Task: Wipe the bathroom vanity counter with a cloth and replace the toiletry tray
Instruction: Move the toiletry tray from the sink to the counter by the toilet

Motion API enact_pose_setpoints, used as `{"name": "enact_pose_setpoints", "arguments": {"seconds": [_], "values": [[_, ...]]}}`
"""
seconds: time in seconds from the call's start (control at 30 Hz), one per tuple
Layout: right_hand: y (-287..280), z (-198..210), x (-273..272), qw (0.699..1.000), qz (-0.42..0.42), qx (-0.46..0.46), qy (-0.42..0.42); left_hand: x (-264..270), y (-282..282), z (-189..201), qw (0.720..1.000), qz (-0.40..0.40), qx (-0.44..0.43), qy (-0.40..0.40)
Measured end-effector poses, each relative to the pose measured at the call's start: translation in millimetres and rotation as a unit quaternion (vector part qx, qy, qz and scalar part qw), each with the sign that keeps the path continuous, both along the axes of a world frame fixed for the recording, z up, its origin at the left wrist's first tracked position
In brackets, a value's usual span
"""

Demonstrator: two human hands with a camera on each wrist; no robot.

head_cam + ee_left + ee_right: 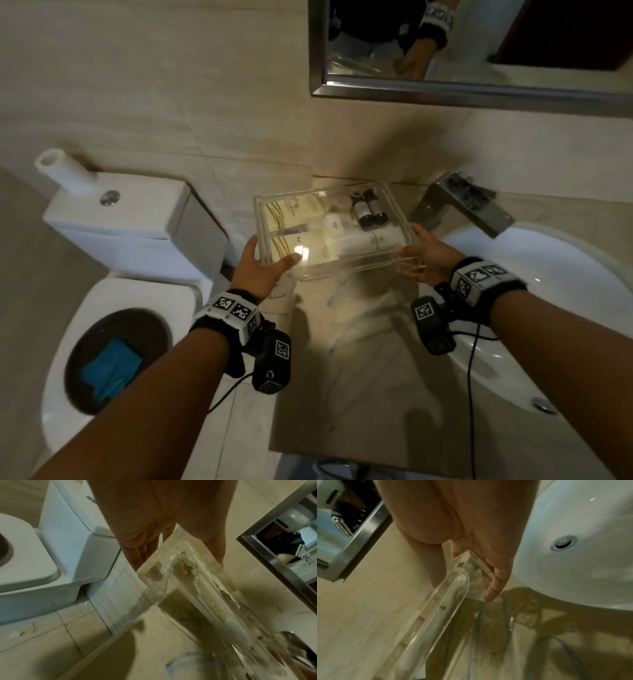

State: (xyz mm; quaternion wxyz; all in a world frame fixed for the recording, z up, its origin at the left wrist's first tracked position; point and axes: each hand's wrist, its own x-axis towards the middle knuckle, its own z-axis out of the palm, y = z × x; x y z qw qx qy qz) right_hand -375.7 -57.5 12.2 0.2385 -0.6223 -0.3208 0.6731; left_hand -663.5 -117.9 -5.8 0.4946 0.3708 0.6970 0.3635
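Observation:
A clear acrylic toiletry tray with small bottles and cream packets hangs just above the beige stone counter at its back left. My left hand grips its left end, thumb on top and fingers beneath. My right hand grips the right end the same way. In the left wrist view the tray runs away from my left hand. In the right wrist view my right hand pinches the tray wall. A blue cloth lies on the toilet lid.
A white toilet stands left of the counter with a paper roll on its cistern. A white basin and a chrome faucet are on the right. A framed mirror hangs on the wall above.

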Motion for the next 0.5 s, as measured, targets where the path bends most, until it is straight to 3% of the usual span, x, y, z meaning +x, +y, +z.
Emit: {"name": "enact_pose_setpoints", "arguments": {"seconds": [0.5], "values": [[16,-27,9,0.999,0.015,0.028,-0.037,7,10,-12,1.0,-0.027,-0.013,0.007]]}}
